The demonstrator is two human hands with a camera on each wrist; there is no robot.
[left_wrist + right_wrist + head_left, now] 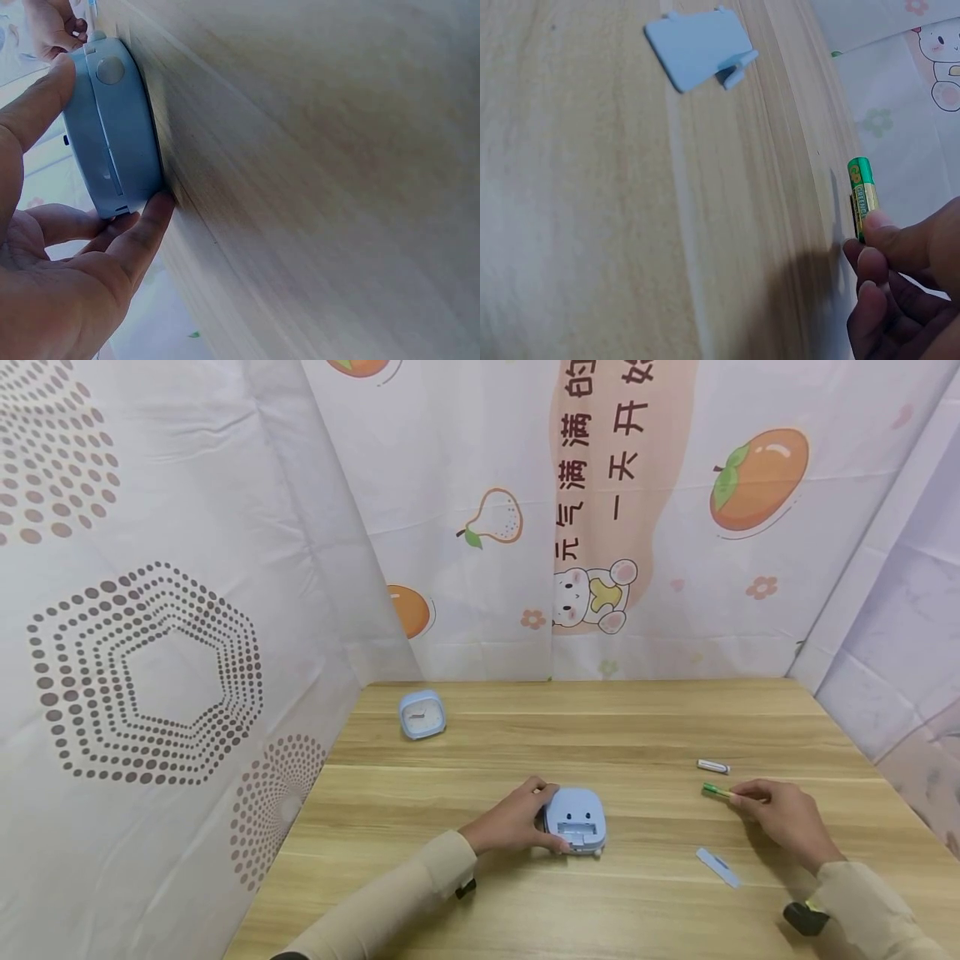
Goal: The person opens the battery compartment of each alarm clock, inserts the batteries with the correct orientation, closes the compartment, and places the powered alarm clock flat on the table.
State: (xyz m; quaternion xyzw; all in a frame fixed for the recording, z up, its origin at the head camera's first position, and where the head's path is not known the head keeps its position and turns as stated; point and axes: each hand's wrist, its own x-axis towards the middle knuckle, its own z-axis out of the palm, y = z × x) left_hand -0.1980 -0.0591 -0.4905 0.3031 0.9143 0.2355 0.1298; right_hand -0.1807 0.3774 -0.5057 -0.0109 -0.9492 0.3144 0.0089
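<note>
A light-blue alarm clock [576, 802] lies on its face in the middle of the table, its open battery compartment facing up. My left hand [513, 818] grips it from the left, thumb on the near side and fingers at the far side; in the left wrist view the clock's side [124, 127] shows between them. Off to the right, my right hand [787, 818] pinches a green and gold battery [861, 184] between thumb and fingers, green end outward. The blue battery cover [717, 867] lies apart on the table, nearer the front than that battery.
A white battery [712, 767] lies just beyond my right hand. Towards the back left stands a second small blue clock [422, 715], dial showing. A printed curtain [465, 443] hangs behind the wooden table [637, 718], with more patterned cloth on the left.
</note>
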